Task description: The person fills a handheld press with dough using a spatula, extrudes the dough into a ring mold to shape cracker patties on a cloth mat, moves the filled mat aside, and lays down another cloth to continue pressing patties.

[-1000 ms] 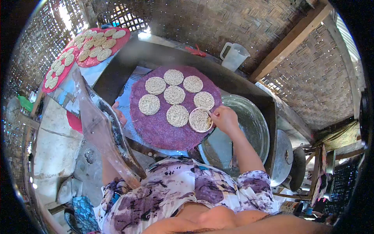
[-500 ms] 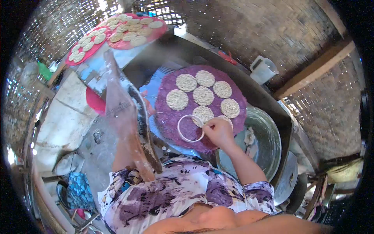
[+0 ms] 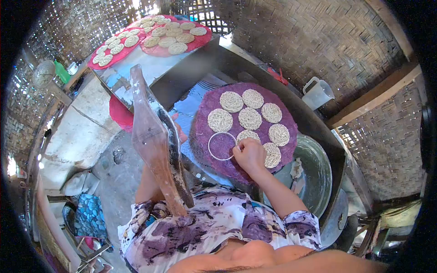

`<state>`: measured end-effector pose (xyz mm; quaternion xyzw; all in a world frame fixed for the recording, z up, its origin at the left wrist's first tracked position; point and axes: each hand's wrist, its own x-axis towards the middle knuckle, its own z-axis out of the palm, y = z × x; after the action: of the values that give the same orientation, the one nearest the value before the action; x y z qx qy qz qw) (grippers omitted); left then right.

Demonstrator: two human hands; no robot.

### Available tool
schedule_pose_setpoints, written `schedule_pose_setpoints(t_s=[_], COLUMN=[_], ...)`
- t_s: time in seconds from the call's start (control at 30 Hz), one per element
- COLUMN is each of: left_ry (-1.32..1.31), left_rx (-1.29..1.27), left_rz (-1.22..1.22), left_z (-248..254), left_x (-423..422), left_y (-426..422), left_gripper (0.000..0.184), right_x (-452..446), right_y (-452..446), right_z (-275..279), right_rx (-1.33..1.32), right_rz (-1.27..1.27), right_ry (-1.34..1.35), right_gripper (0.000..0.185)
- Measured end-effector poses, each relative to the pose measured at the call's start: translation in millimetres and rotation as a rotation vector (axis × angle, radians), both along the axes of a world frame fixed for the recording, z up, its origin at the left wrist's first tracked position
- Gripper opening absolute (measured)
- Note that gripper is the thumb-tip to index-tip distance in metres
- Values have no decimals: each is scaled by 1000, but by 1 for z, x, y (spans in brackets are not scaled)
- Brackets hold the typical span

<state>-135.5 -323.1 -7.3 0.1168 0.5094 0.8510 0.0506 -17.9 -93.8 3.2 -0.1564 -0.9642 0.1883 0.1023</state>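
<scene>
Purple mat (image 3: 223,167), cream squiggle-patterned discs (image 3: 250,118), white ring (image 3: 209,146), purple-blotched white top (image 3: 214,218)

Looks like a rustic kitchen — woven walls (image 3: 296,38), jug (image 3: 318,95), basin (image 3: 320,175) — with stringy rounds (image 3: 249,118) laid out flat.

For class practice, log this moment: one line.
right hand: holds empty white ring; lacy discs: on purple mat; left hand: partly hidden

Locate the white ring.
In the head view, the white ring is in the right hand, over the purple mat at its lower left, beside a noodle disc.
</scene>
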Motion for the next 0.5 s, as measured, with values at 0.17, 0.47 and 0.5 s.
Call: schedule_pose_setpoints(t_s=[0.17,0.47,0.5], left_ry=[10,853,741], left_rx=[-56,-952,-875], left_rz=[-10,54,-126], left_z=[-2,47,57], left_x=[4,22,20], left_y=[6,73,76], left_gripper=[45,53,56], right_x=[9,44,44], right_y=[6,-10,-7], right_z=[15,61,64], right_rx=[-115,-1340,-1368], right_rz=[-55,271,227], right_ry=[76,-209,-217], right_gripper=[19,58,59])
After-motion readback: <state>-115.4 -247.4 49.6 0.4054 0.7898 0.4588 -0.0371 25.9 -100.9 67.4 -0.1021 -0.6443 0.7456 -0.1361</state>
